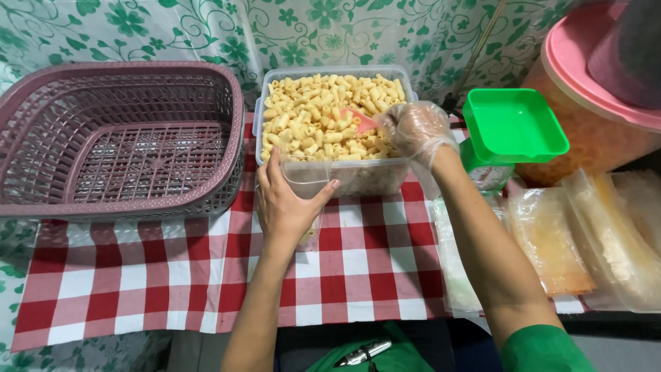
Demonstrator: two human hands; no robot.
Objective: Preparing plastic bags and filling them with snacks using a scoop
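Two hands work at the near edge of a clear plastic tub (406, 86) heaped with pale yellow macaroni-shaped snacks (323, 114). The left hand (289, 207), bare, is curled around a small clear plastic bag (308, 180), thumb on the right side and fingers on the left, holding the bag's mouth up against the tub's near wall; a few snack pieces show low in the bag beneath the palm. The right hand (415, 129), in a thin transparent glove, is closed around the handle of a small pink scoop (363, 121), whose blade lies on the snacks in the right half of the tub, just far and right of the bag.

The tub stands on a red-and-white checked cloth (172, 275), which covers the near part of the table. Left of the tub, touching or nearly touching it, sits a mauve plastic basket (234, 138) with lattice walls. Right of the tub, a green kitchen scale (513, 127) carries a square green pan. Farther right stands a large orange tub under a pink lid (585, 69). Near and right of the scale lie flat stacks of clear plastic bags (606, 241). A green floral covering (344, 31) hangs at the far side.
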